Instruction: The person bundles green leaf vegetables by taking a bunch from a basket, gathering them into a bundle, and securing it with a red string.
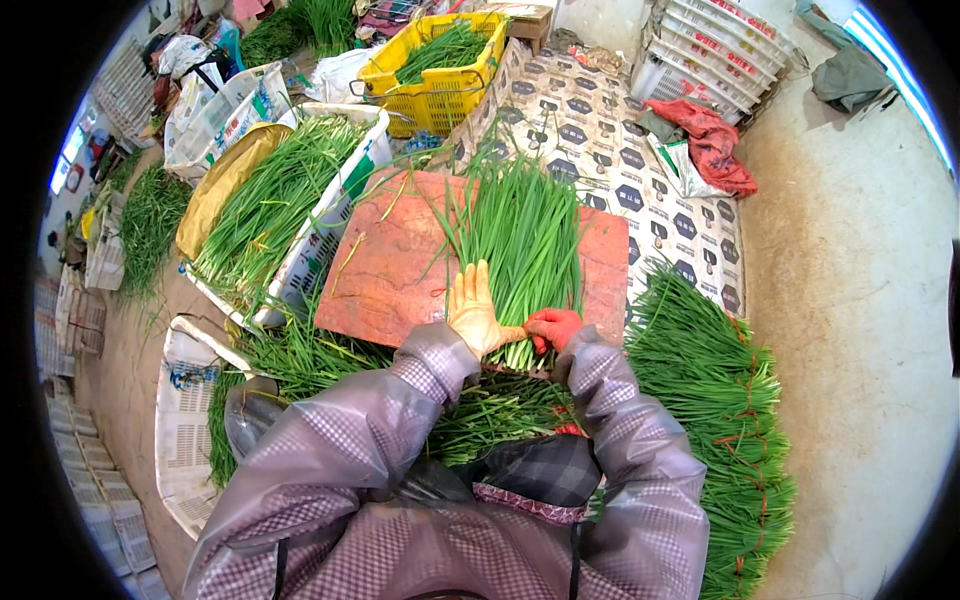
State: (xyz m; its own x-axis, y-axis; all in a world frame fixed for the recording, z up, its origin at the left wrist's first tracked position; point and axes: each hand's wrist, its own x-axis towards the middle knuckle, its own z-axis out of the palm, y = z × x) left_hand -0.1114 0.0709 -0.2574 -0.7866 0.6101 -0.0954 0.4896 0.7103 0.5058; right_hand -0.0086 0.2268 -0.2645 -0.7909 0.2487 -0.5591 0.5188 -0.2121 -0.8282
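Observation:
A loose bunch of green garlic chives [525, 235] lies on a reddish board [385, 265], pale stem ends toward me. My left hand [476, 312], in a cream glove, is open, its fingers stretched flat along the left side of the bunch. Its thumb reaches across the stems to my right hand. In a red glove, my right hand [552, 328] is closed at the lower right of the stem ends. What its fingers hold, if anything, is hidden. Beneath the board, more loose chives [490, 415] lie between my arms and in front of my lap.
On the right, tied chive bundles [710, 430] are stacked by the wall. A white crate [340, 215] full of chives stands left of the board, a yellow crate [430, 100] behind it. Stacked white crates [705, 60] and a red cloth [705, 145] are at the back right.

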